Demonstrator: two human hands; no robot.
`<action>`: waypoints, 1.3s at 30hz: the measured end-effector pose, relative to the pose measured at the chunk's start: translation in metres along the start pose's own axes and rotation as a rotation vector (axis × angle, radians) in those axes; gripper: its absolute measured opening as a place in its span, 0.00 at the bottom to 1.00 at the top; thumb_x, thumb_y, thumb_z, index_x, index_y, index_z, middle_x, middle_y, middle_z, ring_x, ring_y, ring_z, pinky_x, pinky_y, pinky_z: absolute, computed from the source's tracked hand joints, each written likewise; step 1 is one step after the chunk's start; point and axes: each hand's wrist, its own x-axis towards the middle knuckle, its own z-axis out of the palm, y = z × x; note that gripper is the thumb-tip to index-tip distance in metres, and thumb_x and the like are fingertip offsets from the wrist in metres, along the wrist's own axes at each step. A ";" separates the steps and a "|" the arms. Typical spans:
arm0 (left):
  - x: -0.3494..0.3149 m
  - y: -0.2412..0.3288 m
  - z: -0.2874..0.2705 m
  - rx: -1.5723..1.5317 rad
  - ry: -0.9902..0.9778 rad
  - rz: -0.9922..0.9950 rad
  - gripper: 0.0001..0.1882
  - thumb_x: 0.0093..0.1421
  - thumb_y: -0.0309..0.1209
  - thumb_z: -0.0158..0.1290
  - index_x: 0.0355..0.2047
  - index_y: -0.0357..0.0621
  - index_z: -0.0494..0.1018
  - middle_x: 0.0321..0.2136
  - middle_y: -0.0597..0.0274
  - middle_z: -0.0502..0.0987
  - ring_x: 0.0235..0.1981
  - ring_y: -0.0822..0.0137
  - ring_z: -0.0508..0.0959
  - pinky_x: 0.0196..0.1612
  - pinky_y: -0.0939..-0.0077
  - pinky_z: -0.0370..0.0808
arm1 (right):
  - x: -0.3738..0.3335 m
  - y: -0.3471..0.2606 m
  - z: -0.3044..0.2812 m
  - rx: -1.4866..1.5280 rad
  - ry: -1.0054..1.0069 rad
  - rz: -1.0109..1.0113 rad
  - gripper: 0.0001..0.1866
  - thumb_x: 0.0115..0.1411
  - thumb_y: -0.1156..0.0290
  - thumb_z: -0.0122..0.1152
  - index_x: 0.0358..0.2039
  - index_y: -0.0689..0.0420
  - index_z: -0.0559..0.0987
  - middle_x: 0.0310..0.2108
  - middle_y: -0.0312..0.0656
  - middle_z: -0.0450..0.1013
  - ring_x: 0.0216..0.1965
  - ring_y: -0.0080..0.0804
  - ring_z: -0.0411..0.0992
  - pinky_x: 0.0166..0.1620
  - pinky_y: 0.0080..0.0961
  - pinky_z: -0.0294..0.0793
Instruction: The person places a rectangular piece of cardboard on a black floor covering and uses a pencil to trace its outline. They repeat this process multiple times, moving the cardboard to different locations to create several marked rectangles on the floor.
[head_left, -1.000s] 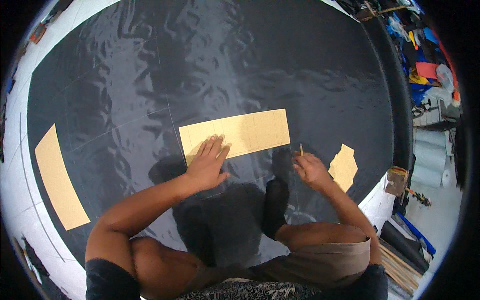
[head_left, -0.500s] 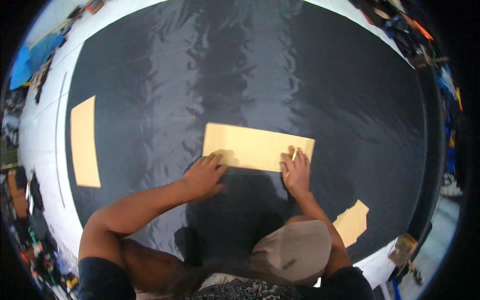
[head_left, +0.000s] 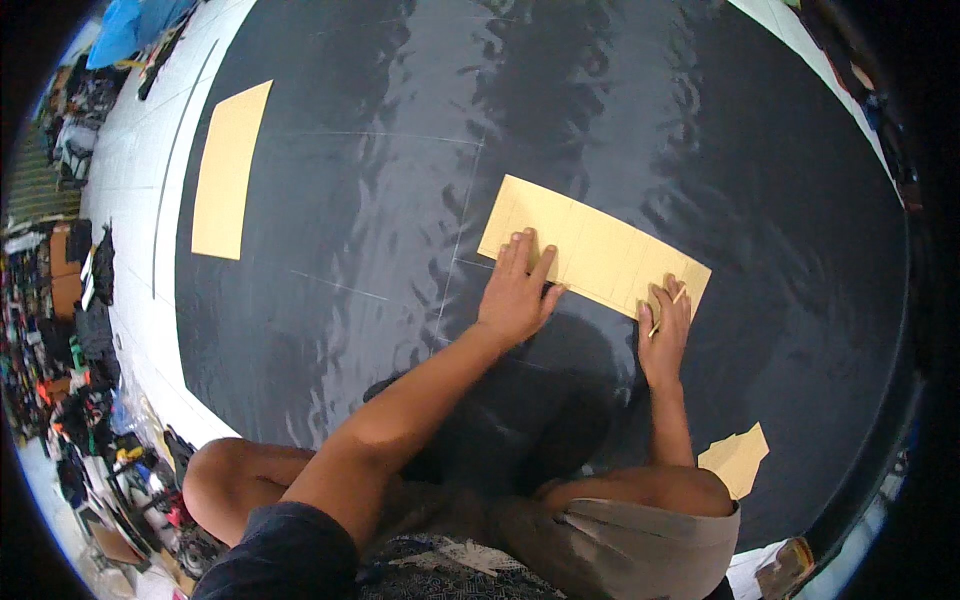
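A long tan cardboard pattern piece (head_left: 600, 240) lies flat and slanted on a wide shiny black sheet (head_left: 380, 210). My left hand (head_left: 520, 285) rests on its left end, fingers stretched out flat and the thumb at the near edge. At the right end, the fingertips of my right hand (head_left: 664, 335) touch the pattern piece. A thin yellow pencil (head_left: 668, 311) runs slantwise across those fingers, held between them. Thin pale lines mark the black sheet, some beside the pattern piece's left end.
Another tan pattern piece (head_left: 230, 175) lies at the far left of the sheet. A smaller one with a jagged edge (head_left: 735, 460) is at the near right, beside my knee (head_left: 640, 490). Clutter (head_left: 80, 380) crowds the left beyond the white floor (head_left: 140, 230).
The view has shifted and turned, so the pattern piece sits further right and more tilted. My left hand now reaches further onto it. The pencil is still in my right hand.
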 end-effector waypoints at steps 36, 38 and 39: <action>-0.004 -0.015 0.024 -0.053 0.248 -0.172 0.28 0.64 0.42 0.59 0.59 0.39 0.69 0.67 0.38 0.59 0.70 0.36 0.56 0.72 0.41 0.50 | -0.010 0.004 0.000 -0.276 -0.027 0.052 0.21 0.63 0.61 0.65 0.56 0.48 0.78 0.66 0.44 0.67 0.69 0.56 0.58 0.69 0.56 0.52; -0.008 -0.023 0.022 -0.020 0.210 -0.183 0.36 0.61 0.48 0.61 0.61 0.35 0.67 0.69 0.39 0.57 0.72 0.38 0.54 0.72 0.41 0.49 | -0.006 0.004 -0.010 -0.094 0.000 0.014 0.20 0.63 0.65 0.65 0.56 0.50 0.78 0.65 0.44 0.69 0.68 0.57 0.59 0.68 0.54 0.55; -0.007 -0.020 0.021 -0.044 0.213 -0.177 0.39 0.60 0.49 0.63 0.62 0.35 0.66 0.69 0.38 0.57 0.71 0.38 0.54 0.72 0.41 0.49 | -0.005 0.014 -0.015 -0.095 0.071 0.053 0.20 0.62 0.66 0.66 0.55 0.51 0.78 0.64 0.44 0.70 0.68 0.56 0.60 0.67 0.53 0.56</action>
